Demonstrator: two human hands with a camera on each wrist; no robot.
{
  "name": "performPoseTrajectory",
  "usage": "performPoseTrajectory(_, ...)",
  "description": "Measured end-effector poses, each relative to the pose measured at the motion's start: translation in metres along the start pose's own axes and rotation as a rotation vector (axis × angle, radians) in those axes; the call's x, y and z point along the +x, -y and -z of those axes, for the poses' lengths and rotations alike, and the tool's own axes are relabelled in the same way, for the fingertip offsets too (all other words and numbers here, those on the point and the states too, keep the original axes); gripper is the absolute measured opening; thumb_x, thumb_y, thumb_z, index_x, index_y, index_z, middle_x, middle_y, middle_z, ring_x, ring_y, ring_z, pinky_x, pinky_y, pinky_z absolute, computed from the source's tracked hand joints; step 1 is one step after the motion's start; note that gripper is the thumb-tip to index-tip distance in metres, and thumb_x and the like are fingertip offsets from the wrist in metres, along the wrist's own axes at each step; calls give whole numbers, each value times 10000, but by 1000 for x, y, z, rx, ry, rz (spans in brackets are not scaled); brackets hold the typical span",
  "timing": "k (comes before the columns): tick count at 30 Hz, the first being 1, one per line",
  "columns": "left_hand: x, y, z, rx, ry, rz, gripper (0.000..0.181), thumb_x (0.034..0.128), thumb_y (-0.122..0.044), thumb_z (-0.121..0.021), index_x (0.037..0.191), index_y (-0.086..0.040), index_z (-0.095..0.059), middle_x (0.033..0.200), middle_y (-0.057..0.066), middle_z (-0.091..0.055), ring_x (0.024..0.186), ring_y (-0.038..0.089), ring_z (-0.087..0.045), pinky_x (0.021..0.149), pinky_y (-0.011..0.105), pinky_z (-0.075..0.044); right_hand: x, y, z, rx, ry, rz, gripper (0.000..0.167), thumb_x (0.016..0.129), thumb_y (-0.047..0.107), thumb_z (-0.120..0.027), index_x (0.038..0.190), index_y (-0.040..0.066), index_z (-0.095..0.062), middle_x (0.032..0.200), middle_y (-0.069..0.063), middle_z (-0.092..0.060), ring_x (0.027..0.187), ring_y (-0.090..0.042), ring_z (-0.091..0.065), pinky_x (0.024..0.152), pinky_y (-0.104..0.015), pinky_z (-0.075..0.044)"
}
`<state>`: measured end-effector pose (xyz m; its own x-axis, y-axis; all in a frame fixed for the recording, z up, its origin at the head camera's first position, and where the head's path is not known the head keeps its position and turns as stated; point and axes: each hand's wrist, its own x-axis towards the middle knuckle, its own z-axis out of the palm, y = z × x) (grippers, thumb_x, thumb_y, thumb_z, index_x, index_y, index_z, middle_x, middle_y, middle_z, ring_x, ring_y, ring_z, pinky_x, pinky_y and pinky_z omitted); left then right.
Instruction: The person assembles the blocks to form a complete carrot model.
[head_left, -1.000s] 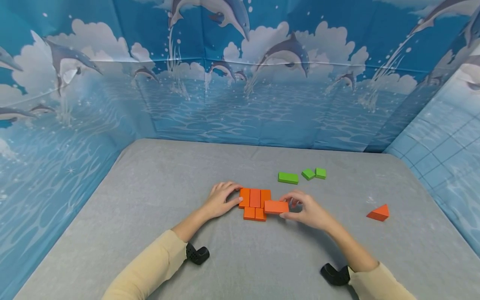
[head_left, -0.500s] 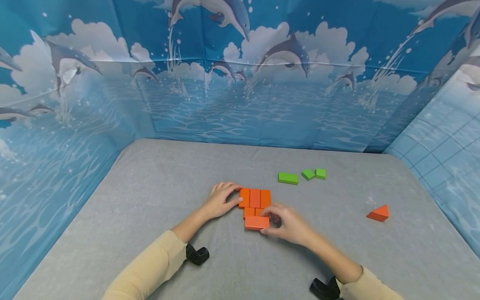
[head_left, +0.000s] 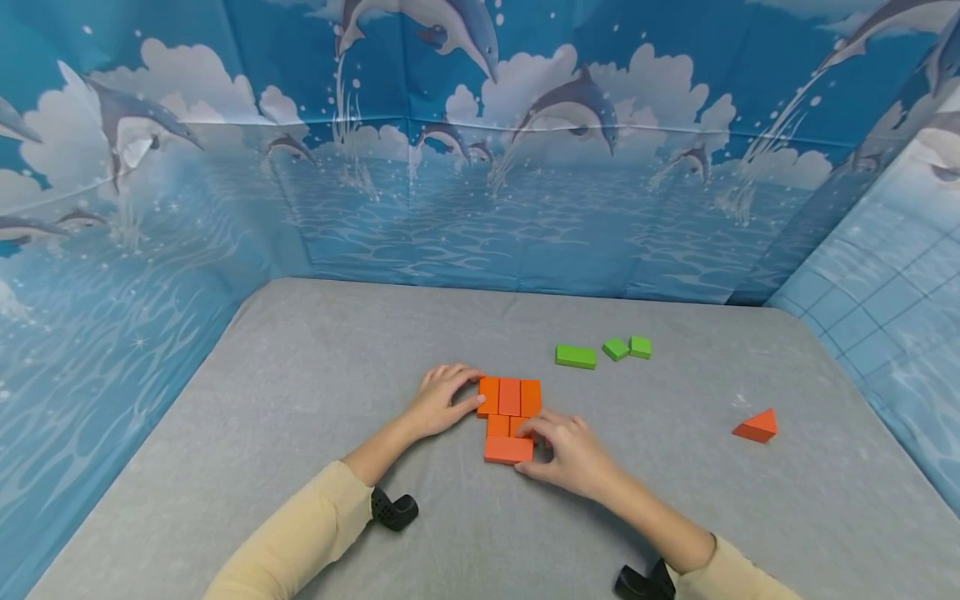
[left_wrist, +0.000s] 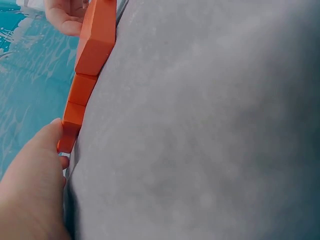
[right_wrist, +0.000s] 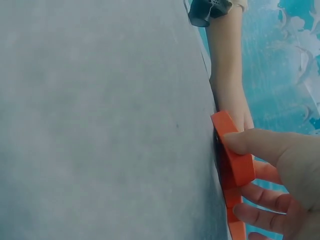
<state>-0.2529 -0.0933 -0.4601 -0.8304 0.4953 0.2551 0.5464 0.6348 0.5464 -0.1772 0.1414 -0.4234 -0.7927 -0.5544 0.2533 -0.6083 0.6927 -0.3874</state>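
On the grey cloth-covered table (head_left: 337,350), the person's right hand (head_left: 566,454) had thumb and fingers clamped on the right end of a long red-orange rectangular block (head_left: 508,451), set against the near side of a group of orange blocks (head_left: 510,397); whether it sat fully down could not be told. The left hand (head_left: 437,402) touched the group's left edge, thumb and forefinger apart. Well to the right, a red-orange triangular block (head_left: 761,426) lay unjoined, as did a green oblong block (head_left: 575,357) beyond the group. Three orange oblong blocks (head_left: 531,398) formed a seemingly settled row, joined by two smaller orange blocks (head_left: 498,426) on its near side. Two small green square-faced blocks (head_left: 641,347) were unjoined too.
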Motion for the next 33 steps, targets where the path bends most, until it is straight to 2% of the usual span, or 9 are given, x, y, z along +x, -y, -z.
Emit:
performPoseTrajectory(9,-1,-1,0,-1,-9,-7,392,916,-333,-531,1245,-119,-540,1217,44,-531,1143,250,-420,1007,483,-227,0,1,-3,-95,-23,6,324,677,329,-791,918,170,-644,852,81,-577,766,-78,-518,736,-374,-392)
performPoseTrajectory(16,-1,-1,0,-2,-6,-1,401,909,-341,-545,1248,-127,-541,1223,41,-530,1146,249,-419,1007,480,-229,-1,2,-5,-124,-36,0,318,672,312,-792,890,172,-609,833,89,-569,738,-64,-490,725,-366,-385)
performPoseTrajectory(25,-2,-1,-1,8,-75,-70,404,932,-372,-492,1210,-87,-558,1175,56,-548,1091,263,-441,962,480,-260,-1,2,-6,-130,-42,-11,323,670,296,-795,881,178,-581,798,100,-540,709,-56,-458,717,-356,-373)
performPoseTrajectory(33,0,-1,0,-2,-3,-3,399,916,-355,-532,1251,-139,-540,1225,37,-530,1149,244,-419,1014,476,-225,0,-4,-3,-85,-74,21,357,654,308,-812,891,163,-588,776,82,-549,705,-61,-477,693,-360,-366)
